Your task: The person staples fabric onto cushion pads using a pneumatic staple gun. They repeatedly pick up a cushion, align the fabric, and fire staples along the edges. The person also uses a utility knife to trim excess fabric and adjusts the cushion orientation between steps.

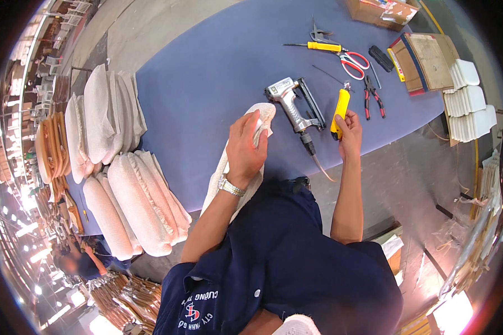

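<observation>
My left hand (pixel 245 151), with a metal watch at the wrist, grips a long cream fabric-covered pad (pixel 267 116) near its far end. The pad slants from the table down toward my lap, and my forearm covers part of it. In my right hand (pixel 349 134) is a yellow utility knife (pixel 341 106), held upright above the table's near edge, its metal tip pointing away from me. Between the two hands lies a silver staple gun (pixel 289 103) with a black magazine and an air hose (pixel 320 167) at its handle.
Stacked cream pads (pixel 142 195) stand along the table's left side. Scissors (pixel 355 65), a yellow screwdriver (pixel 324 47), pliers (pixel 373 97) and a black object (pixel 380 58) lie at the far right, beside a cardboard box (pixel 427 61). White folded pieces (pixel 468 103) sit past the box.
</observation>
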A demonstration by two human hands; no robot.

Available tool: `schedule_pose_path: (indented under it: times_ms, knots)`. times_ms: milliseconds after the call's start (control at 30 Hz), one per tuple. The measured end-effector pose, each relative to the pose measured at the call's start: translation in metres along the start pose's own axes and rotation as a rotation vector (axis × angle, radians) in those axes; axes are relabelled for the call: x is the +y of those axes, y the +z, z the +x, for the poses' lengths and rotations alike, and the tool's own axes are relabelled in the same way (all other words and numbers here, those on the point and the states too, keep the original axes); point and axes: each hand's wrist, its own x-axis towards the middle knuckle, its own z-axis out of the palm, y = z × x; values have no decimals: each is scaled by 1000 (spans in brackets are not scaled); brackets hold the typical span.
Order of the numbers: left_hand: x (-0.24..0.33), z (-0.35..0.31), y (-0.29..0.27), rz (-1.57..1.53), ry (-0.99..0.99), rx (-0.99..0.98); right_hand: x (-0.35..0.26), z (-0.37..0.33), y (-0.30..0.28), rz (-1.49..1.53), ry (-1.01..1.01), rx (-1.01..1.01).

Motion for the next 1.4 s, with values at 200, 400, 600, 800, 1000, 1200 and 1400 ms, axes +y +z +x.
schedule_pose_path:
  times_ms: [200, 400, 600, 800, 1000, 1200, 1400]
  knots:
    - [13, 16, -18, -265, -66, -79, -52, -72, 74, 125, -1, -284]
    - [24, 31, -47, -784, -457, -119, -76, -105, 154, -132, -363, -496]
    - [16, 32, -106, -502, -562, -37, -70, -68, 157, -712, -206, -210]
    - [11, 18, -102, 26, -265, -298, -35, -78, 166, -704, -355, -206]
    - [18, 26, -94, 147, -205, -476, -5, -90, 155, -257, -170, -207]
    - [16, 36, -87, 218, -146, -596, 4, -90, 161, -53, -190, -259]
    - [8, 41, -82, 240, -42, -591, 7, -89, 163, 25, -161, -268]
